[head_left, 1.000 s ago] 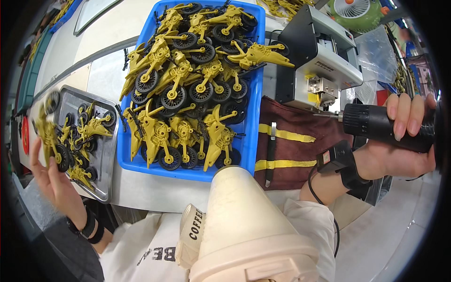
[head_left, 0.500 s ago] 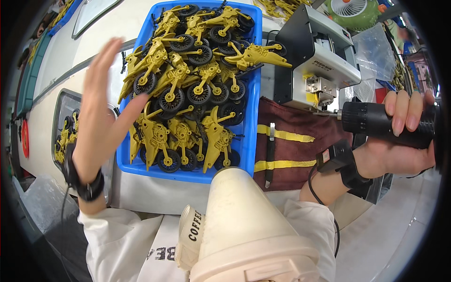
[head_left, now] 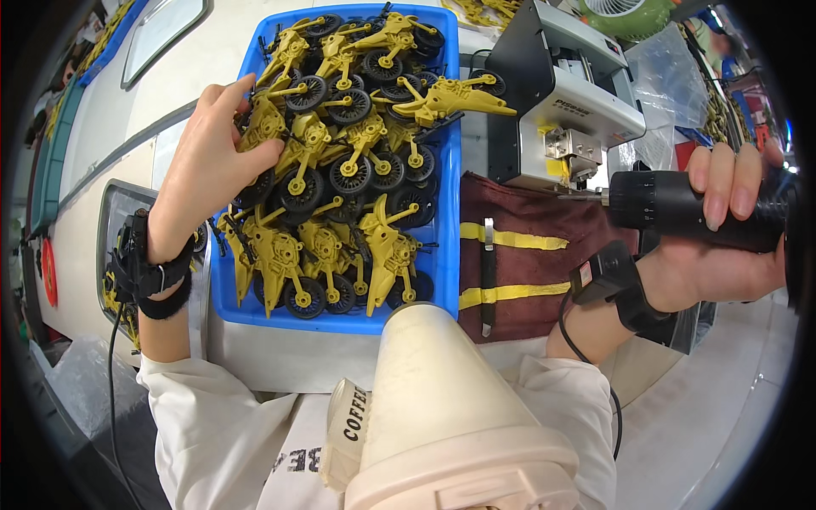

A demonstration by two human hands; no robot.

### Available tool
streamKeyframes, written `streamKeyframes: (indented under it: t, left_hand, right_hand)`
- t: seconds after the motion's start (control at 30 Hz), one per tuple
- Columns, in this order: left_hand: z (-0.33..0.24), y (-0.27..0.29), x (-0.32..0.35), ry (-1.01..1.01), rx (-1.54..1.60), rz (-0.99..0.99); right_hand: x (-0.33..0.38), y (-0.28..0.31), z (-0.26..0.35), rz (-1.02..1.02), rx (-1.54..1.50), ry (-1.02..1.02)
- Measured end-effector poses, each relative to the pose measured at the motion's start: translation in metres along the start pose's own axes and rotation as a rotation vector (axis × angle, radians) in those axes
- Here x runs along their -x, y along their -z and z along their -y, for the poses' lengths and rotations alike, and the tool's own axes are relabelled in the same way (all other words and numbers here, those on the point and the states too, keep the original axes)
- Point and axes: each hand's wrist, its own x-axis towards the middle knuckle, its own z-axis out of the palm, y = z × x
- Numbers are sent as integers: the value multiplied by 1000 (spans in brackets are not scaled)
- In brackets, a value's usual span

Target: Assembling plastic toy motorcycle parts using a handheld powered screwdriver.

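Observation:
A blue tray [head_left: 453, 255] is heaped with yellow toy motorcycles [head_left: 388, 242] with black spoked wheels. At the heap's left side, my left hand [head_left: 210, 157] has its thumb and fingers curled around one toy motorcycle [head_left: 263, 126], partly hidden by the hand. Off to the right, my right hand [head_left: 710, 225] wraps around a black electric screwdriver [head_left: 650, 202], held sideways with its bit end toward the white machine [head_left: 565, 102]. The bit's tip is close to the metal block [head_left: 571, 155] on that machine; whether they touch I cannot tell.
A maroon cloth [head_left: 527, 268] with yellow strips lies between tray and right forearm. Left of the blue tray stands a metal tray [head_left: 115, 200] with more yellow parts. A green fan [head_left: 625, 17] and clear plastic bag [head_left: 671, 81] are behind the machine. A cream cone shape [head_left: 433, 382] blocks the lower middle.
My left hand has come down from above the tray's left edge and closed around a toy motorcycle. My right hand keeps its hold on the screwdriver, nearly unmoved.

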Motion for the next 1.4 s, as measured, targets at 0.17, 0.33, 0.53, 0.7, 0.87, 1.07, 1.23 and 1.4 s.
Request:
streamKeyframes:
  t: [0.17, 0.33, 0.53, 0.7, 0.87, 1.07, 1.23, 1.4]
  left_hand:
    - [-7, 11, 7, 33, 53, 74]
    - [-29, 49, 9, -65, 808, -25]
    - [-98, 3, 28, 281, 1350, 557]
    - [-118, -15, 30, 226, 1648, 679]
    - [-118, -23, 26, 159, 1704, 613]
    - [-111, -31, 26, 236, 1687, 700]
    - [-110, -50, 30, 230, 1594, 737]
    - [-114, -62, 35, 141, 1586, 699]
  right_hand:
    - [-10, -11, -6, 304, -596, 92]
    - [4, 0, 16, -237, 274, 182]
    - [-10, 9, -29, -339, 515, 167]
    - [-13, -1, -62, -356, 606, 150]
    - [-13, -2, -54, -318, 525, -55]
    - [4, -19, -14, 9, 145, 62]
    - [14, -39, 1, 89, 43, 167]
    - [20, -39, -16, 193, 67, 235]
